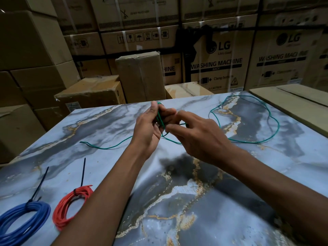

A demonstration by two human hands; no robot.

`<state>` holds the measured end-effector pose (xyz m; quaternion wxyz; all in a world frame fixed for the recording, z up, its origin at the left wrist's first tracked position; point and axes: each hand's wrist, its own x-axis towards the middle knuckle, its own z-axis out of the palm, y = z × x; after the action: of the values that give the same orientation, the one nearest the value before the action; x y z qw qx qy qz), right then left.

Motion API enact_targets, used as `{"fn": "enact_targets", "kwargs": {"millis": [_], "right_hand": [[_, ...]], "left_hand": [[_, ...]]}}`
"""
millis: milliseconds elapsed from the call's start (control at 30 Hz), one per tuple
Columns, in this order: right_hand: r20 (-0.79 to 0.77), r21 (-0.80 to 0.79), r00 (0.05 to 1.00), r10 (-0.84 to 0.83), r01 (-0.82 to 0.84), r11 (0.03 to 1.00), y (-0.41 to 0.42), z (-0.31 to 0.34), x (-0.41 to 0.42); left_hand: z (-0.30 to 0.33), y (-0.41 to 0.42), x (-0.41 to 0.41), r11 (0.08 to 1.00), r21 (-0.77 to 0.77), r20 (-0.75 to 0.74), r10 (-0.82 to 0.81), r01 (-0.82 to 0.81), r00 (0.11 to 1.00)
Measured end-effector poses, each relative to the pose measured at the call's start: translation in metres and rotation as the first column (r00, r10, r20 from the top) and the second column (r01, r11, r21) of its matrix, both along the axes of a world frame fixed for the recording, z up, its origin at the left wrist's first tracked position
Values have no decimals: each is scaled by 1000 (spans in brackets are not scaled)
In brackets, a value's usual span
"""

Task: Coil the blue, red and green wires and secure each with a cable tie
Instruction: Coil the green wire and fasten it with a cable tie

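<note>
My left hand (150, 128) holds a few small loops of the green wire (248, 142) above the marbled table. My right hand (193, 134) pinches the same wire just beside those loops. Most of the green wire still lies loose on the table, sweeping in a big curve to the right and back, with one free end trailing left. At the near left lie the coiled blue wire (23, 221) and the coiled red wire (71, 206), each bound by a black cable tie with its tail sticking up.
The marbled blue-grey tabletop (177, 201) fills the foreground. A flat cardboard box (292, 100) lies along its right edge. Stacked cardboard boxes (140, 75) stand close behind the table and on the left.
</note>
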<state>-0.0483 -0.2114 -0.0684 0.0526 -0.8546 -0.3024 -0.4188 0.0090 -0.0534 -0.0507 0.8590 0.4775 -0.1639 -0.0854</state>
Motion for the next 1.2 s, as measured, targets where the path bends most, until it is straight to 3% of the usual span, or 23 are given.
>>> {"fn": "enact_targets", "kwargs": {"millis": [133, 333, 433, 600, 700, 800, 933, 1100, 1200], "right_hand": [[103, 78, 994, -44, 36, 996, -5, 6, -1], [140, 224, 988, -60, 27, 974, -20, 11, 4], [97, 316, 994, -54, 21, 949, -23, 10, 6], [-227, 530, 964, 141, 0, 848, -18, 5, 9], [-441, 651, 817, 372, 6, 759, -21, 7, 6], [-509, 718, 698, 504, 21, 696, -22, 9, 6], [-517, 693, 729, 449, 48, 719, -20, 7, 9], [-459, 662, 847, 268, 125, 739, -19, 7, 13], [-426, 691, 870, 247, 136, 710, -20, 7, 14]], "left_hand": [[-3, -2, -2, 981, 183, 121, 35, -56, 992], [-8, -5, -9, 863, 481, 376, -43, -155, 926], [-7, -5, -12, 839, 535, 336, -100, -102, 936], [-6, 2, -8, 899, 379, 41, -255, 221, 966], [-6, 6, -7, 907, 218, -74, -353, 360, 933], [-8, 5, -6, 910, 116, -135, -383, 399, 914], [-9, 2, -3, 921, 46, -168, -374, 387, 912], [-7, -8, -7, 909, -23, -154, -415, 417, 896], [-5, -11, -9, 881, -70, -148, -472, 467, 869]]}}
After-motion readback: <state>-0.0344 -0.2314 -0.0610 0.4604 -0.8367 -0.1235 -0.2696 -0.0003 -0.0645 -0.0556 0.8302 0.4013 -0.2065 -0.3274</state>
